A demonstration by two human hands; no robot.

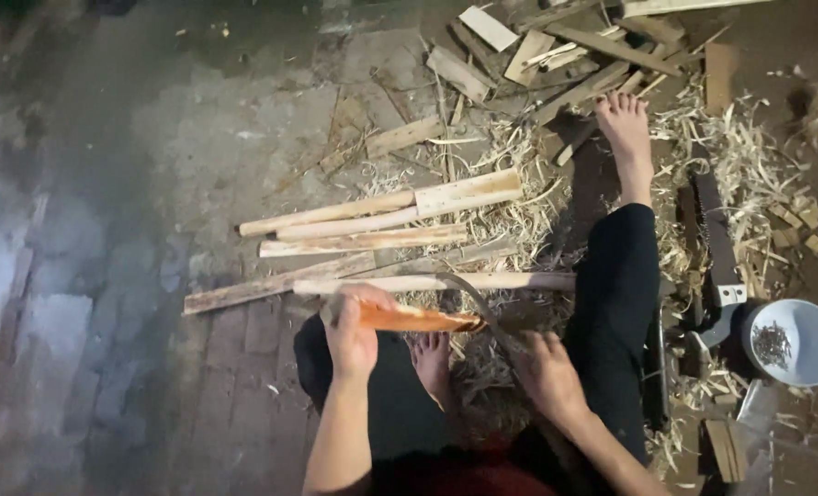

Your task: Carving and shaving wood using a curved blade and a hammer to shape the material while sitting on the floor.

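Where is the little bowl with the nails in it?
In the head view, the pale bowl sits on the ground at the far right, beside the person's right leg, among wood shavings and small wood blocks.

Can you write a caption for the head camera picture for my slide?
Seated on a brick floor amid wood shavings, left hand holds an orange wood piece; right hand grips a curved blade.

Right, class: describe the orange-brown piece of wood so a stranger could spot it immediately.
Start at the row of pale sticks lying on the brick floor, then look just below. The orange-brown piece of wood is gripped in the left hand. It alone is reddish; its neighbours are pale.
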